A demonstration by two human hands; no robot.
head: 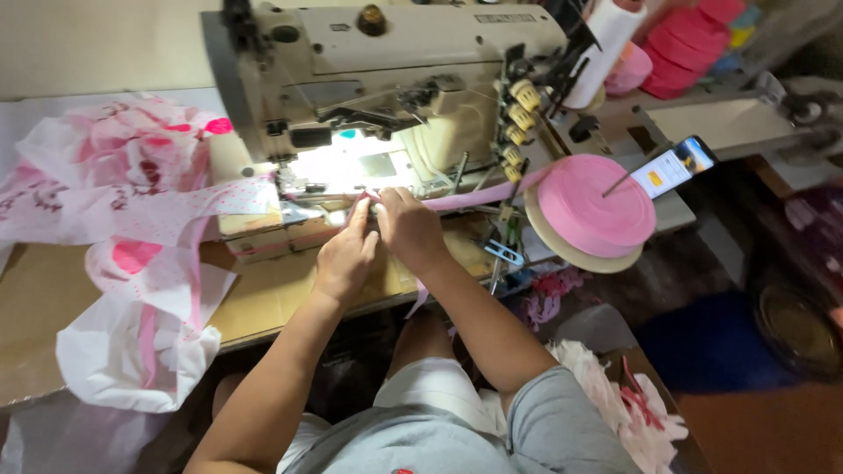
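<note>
Both hands rest together on the bed of a cream industrial sewing machine [413, 53], just right of its lit needle area. My left hand [347, 254] lies with fingers stretched toward the needle, pressing on fabric. My right hand [408, 226] pinches a pink binding tape [479, 198], which runs right to a big pink tape roll [593, 209] on a flat disc. White fabric with pink print [132, 202] trails from the needle out to the left, over the table.
A wooden table [272, 290] carries the machine. A phone [674, 165] on a stand is lit at the right. A white thread cone [606, 39] and stacked pink rolls [694, 44] stand behind. Fabric scraps [641, 412] lie beside my right knee.
</note>
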